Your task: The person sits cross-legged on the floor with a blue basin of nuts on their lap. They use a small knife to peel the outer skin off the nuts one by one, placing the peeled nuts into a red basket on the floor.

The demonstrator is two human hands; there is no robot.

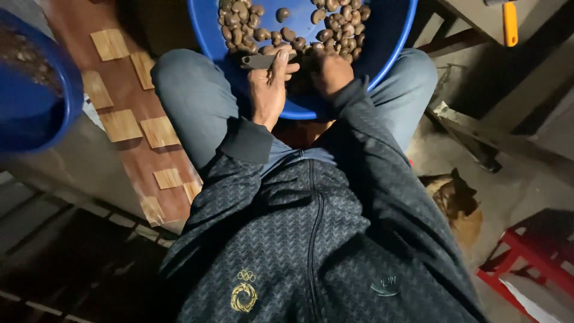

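Nearest the camera, a dark patterned zip-up jacket (311, 239) with a small gold emblem on the chest was seen, its sleeves running forward to the two hands. Beyond it, knees in grey-blue trousers (197, 101) were spread, and a round blue plastic basin (394, 36) was propped between them, just ahead of the hands.

The left hand (268, 90) was closed, its thumb laid along a small dark grey blade-like tool (258, 61) that projected to the left from the fist. The right hand (330, 73) was curled at the basin's near rim, its fingers bent down among the brown, kidney-shaped cashew nuts in their shells (287, 30) that were heaped just beyond both hands; whether a nut was pinched in it could not be told, since the fingertips were hidden.

The step in hand was judged to be the picking up of a single nut for opening with the tool. The next move would call for one nut to be held firmly between the right fingers and brought against the tool's edge, with the fingertips kept clear of it.

To the left of the left hand, a second blue basin (66, 90) and a reddish-brown board set with pale wooden squares (119, 125) were seen. Well to the right of the right hand, a red stool (526, 251) and a brown dog lying on the floor (457, 203) were visible.
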